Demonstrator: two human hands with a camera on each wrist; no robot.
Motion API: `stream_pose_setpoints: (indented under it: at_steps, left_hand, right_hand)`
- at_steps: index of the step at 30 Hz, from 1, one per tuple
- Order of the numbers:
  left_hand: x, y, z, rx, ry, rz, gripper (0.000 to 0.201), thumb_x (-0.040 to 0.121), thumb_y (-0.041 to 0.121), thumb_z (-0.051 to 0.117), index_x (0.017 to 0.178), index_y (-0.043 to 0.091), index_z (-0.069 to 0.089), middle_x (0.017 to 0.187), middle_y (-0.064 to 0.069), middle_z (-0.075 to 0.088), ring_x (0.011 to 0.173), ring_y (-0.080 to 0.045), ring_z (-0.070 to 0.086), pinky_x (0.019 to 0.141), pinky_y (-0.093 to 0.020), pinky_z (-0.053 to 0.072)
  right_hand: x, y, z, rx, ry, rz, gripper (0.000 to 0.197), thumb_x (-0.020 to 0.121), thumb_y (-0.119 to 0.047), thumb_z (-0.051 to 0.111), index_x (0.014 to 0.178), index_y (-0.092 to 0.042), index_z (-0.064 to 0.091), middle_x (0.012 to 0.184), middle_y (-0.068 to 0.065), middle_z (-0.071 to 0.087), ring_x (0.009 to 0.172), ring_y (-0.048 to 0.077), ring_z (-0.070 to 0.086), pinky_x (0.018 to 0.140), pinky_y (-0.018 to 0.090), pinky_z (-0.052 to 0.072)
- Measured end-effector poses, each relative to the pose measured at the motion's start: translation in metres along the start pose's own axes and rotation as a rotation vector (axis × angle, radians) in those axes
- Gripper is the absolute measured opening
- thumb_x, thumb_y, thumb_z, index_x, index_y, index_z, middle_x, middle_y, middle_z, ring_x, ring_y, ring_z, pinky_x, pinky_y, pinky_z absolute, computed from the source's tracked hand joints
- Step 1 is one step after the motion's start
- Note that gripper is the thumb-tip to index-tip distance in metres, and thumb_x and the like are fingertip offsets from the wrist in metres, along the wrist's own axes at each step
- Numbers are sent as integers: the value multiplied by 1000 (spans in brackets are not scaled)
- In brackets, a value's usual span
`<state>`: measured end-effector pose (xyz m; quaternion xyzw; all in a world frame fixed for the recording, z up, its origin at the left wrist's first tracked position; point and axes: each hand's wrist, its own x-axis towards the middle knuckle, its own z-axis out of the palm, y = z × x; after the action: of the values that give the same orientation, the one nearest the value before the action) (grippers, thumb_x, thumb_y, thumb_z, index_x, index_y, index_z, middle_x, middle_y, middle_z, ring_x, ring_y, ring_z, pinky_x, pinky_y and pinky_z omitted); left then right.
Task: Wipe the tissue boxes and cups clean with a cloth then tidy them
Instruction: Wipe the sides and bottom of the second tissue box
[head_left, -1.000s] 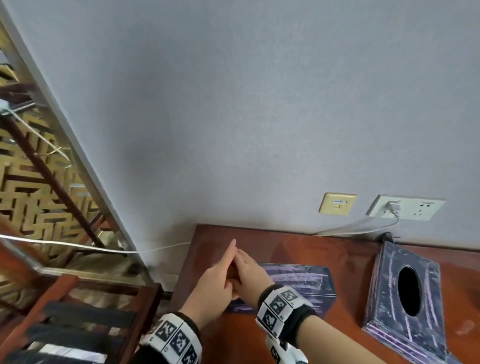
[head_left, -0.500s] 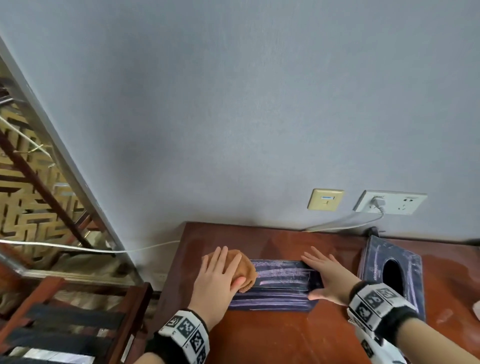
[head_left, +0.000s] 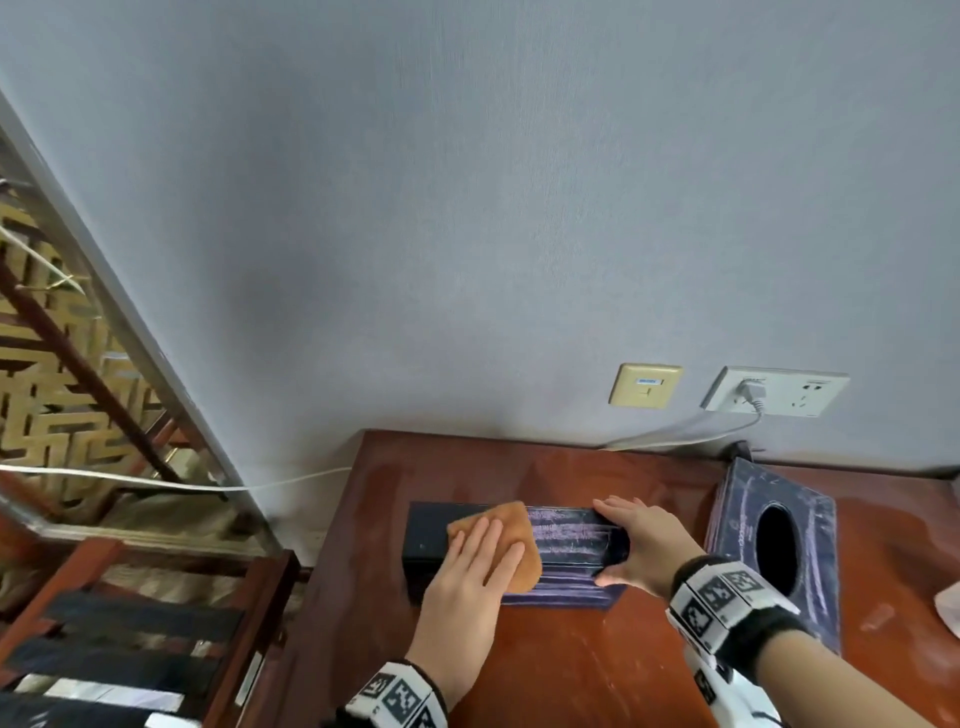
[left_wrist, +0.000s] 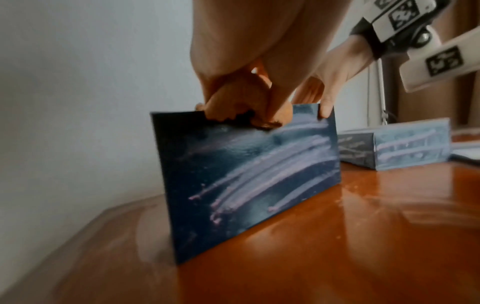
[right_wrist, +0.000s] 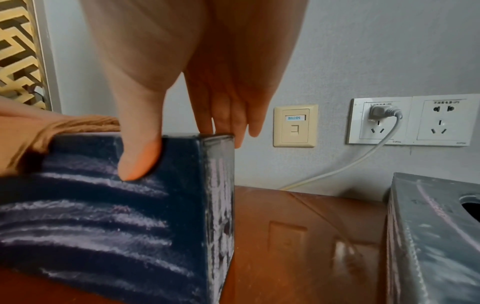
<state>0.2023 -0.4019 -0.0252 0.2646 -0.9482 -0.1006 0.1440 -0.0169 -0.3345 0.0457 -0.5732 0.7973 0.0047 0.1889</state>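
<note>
A dark blue tissue box (head_left: 571, 535) smeared with pale streaks stands on its long side on the red-brown table (head_left: 571, 670). My left hand (head_left: 488, 540) presses an orange cloth (head_left: 517, 535) flat on the box's top, left of its middle. My right hand (head_left: 623, 543) pinches the box's right end, thumb (right_wrist: 137, 156) on the near face and fingers over the far side. In the left wrist view the cloth (left_wrist: 233, 102) is bunched under my palm on the box (left_wrist: 246, 174). A second streaked tissue box (head_left: 774, 545) with an oval opening lies to the right. No cups show.
A double wall socket (head_left: 774, 389) with a grey plug and cable, and a beige data socket (head_left: 644, 385), sit on the wall behind the table. A dark wooden chair (head_left: 156, 623) stands left of the table. Something white (head_left: 950, 608) lies at the right edge.
My right hand left the left hand and took hold of the box's right end. My left hand slid the cloth from the box's left end onto its top, toward the right.
</note>
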Motion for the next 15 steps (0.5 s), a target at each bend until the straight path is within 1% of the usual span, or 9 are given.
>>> stream_pose_setpoints:
  at_steps: [3,5,7,8,9,10,11,13,15]
  left_hand:
    - [4,-5,-6,-122,112,154,60,59,-3,77,110,27,70,121,2,66,108,-14,65,88,-32,54]
    - [14,-25,-17,-97,169,75,54,65,-2,76,111,24,69,120,0,67,105,-16,66,88,-34,54]
    - [20,-42,-20,25,207,-61,27,85,17,59,110,21,69,117,-3,68,107,-23,65,88,-42,52]
    - [19,-47,-20,78,148,-114,32,96,27,40,109,20,69,116,-4,68,109,-27,64,88,-44,52]
    - [16,-48,-13,123,68,-126,50,102,34,22,110,19,69,118,-6,67,111,-29,63,91,-45,50]
    - [12,-45,-4,149,49,-127,62,103,37,10,112,18,68,121,-8,65,115,-31,60,99,-44,45]
    - [8,-41,2,162,62,-127,66,102,37,6,113,17,68,125,-10,63,118,-32,58,104,-45,37]
    - [3,-26,7,136,61,-140,54,101,35,19,115,17,68,127,-11,61,119,-32,57,106,-46,35]
    - [-1,-11,16,137,137,-47,36,90,28,43,118,19,64,127,-10,61,119,-31,57,96,-49,48]
  right_hand:
    - [-4,-2,-2,15,-5,18,90,75,-39,72,147,-21,21,150,-3,31,140,14,24,113,21,8]
    - [-5,-4,-2,19,-8,17,90,74,-40,72,147,-21,23,149,-3,32,139,15,27,112,21,11]
    - [-5,-4,-1,21,-6,21,89,73,-41,72,146,-22,25,147,-2,35,135,16,33,110,20,15]
    - [-5,-4,-2,24,-11,25,88,74,-41,72,146,-22,25,147,-2,35,134,17,34,110,20,15]
    - [-6,-5,-3,27,-14,26,87,74,-40,72,145,-22,25,147,-2,36,134,16,34,110,20,15]
    - [-5,-4,-3,30,-10,25,87,74,-40,72,145,-22,25,147,-2,36,134,16,34,110,20,14]
    - [-5,-4,-3,36,-7,25,87,74,-40,72,145,-22,25,147,-2,35,135,16,33,110,19,14]
    - [-5,-4,-3,45,-12,26,88,74,-40,73,145,-22,26,147,-2,35,135,16,33,109,19,15]
    - [-5,-4,-3,55,-7,30,88,73,-39,74,145,-21,26,146,-1,36,135,16,34,108,19,18]
